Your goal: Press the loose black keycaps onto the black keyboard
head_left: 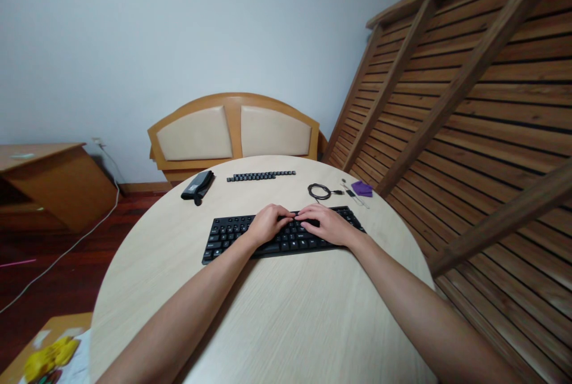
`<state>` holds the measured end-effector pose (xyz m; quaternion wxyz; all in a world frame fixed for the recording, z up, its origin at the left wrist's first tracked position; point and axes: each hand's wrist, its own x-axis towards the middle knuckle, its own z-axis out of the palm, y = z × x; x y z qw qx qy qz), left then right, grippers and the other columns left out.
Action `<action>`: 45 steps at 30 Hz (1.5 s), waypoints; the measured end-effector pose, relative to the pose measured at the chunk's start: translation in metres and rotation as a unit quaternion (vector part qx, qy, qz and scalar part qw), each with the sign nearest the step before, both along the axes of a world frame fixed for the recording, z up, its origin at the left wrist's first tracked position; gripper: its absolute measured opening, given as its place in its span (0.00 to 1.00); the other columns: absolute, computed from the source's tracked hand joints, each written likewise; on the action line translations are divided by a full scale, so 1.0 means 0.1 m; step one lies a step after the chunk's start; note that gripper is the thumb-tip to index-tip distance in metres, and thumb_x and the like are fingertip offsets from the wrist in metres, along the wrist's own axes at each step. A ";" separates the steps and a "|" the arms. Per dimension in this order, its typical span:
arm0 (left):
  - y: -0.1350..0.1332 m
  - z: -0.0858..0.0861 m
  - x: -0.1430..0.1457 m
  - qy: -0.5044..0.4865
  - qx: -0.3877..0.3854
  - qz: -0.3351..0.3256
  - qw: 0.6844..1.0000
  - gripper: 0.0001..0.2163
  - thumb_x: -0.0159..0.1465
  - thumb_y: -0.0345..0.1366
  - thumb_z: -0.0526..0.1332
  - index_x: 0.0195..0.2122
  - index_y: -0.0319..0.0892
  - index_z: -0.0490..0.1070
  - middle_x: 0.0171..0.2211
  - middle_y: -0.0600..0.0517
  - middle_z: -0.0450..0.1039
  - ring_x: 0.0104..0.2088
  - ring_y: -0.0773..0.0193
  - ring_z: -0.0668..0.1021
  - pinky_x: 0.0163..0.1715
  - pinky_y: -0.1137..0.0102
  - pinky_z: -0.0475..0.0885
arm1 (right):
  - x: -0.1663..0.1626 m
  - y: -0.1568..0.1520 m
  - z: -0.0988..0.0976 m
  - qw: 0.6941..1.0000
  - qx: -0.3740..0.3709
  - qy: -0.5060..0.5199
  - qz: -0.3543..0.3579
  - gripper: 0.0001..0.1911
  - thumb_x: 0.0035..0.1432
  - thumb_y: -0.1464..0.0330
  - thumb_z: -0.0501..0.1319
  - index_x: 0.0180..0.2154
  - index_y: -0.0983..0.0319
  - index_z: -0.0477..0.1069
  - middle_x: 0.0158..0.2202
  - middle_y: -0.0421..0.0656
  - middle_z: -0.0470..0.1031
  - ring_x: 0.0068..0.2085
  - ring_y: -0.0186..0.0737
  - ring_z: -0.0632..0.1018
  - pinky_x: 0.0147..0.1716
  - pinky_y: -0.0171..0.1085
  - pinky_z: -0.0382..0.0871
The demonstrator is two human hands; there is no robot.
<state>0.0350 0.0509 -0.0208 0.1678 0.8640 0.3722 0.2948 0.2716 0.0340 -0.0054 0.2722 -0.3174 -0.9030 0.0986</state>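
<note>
A black keyboard [232, 235] lies across the middle of a round pale wooden table [286, 318]. My left hand [267, 223] rests on the keyboard's middle, fingers curled down onto the keys near its top row. My right hand [324, 223] lies beside it on the right half, fingertips pointing left and nearly meeting the left hand's. Whether anything is pinched between the fingertips is hidden. A row of loose black keycaps [260, 176] lies farther back on the table.
A dark folded pouch [198, 186] sits at the back left of the table, a coiled black cable [320, 192], small tools [353, 193] and a purple cloth [362, 188] at the back right. A wooden headboard [232, 131] stands behind; slatted panels [469, 110] lean on the right.
</note>
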 end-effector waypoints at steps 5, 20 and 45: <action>-0.02 0.01 0.00 0.021 0.030 -0.009 0.999 0.10 0.67 0.32 0.61 0.47 0.45 0.80 0.42 0.49 0.81 0.44 0.59 0.79 0.50 0.66 0.70 | -0.02 0.01 -0.01 1.000 0.002 0.009 0.005 0.12 0.65 0.68 0.59 0.49 0.56 0.77 0.47 0.45 0.79 0.50 0.44 0.77 0.53 0.46 0.70; -0.06 0.03 0.02 0.044 0.014 0.059 0.997 0.07 0.67 0.36 0.60 0.39 0.43 0.78 0.38 0.51 0.81 0.41 0.59 0.79 0.45 0.68 0.72 | -0.01 -0.01 0.01 1.000 0.012 -0.006 0.003 0.15 0.65 0.68 0.59 0.52 0.53 0.76 0.47 0.45 0.79 0.49 0.44 0.77 0.52 0.46 0.70; -0.12 0.08 -0.07 0.107 0.070 -0.003 0.992 0.12 0.71 0.37 0.56 0.43 0.43 0.80 0.41 0.47 0.77 0.44 0.58 0.78 0.47 0.69 0.71 | -0.08 -0.02 0.01 0.998 0.047 -0.045 -0.025 0.14 0.63 0.69 0.60 0.47 0.56 0.80 0.48 0.45 0.81 0.49 0.46 0.79 0.51 0.45 0.73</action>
